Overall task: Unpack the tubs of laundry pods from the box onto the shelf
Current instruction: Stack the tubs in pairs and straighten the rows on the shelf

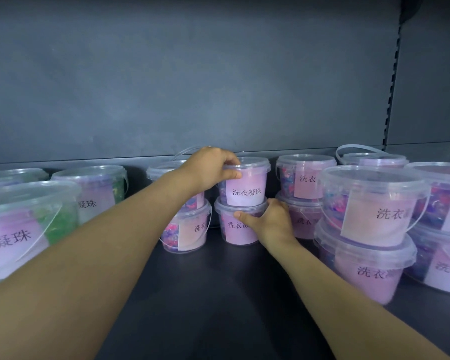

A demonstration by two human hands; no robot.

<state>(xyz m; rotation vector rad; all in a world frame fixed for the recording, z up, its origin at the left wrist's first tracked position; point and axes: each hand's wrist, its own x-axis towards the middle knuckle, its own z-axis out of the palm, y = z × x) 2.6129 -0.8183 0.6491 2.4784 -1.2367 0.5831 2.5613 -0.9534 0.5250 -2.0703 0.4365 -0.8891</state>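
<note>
Reaching to the back of the shelf [218, 294], the person had both hands on one two-high stack. The left hand [211, 165] had its fingers [229, 162] curled over the lid rim of the top tub [250, 185], thumb pinching the side. The right hand [270, 222] was wrapped round the lower tub [231, 235] just under its lid, thumb across the front. The top tub sat upright and square on the lower one, straight ahead of both hands, so it looked like letting go was about all that was left. Tight spot though: another stack [187, 229] sat close on the left, one more [304, 183] just beside on the right, and bigger tubs [369, 203] crowded the right forearm. No box was in view.
</note>
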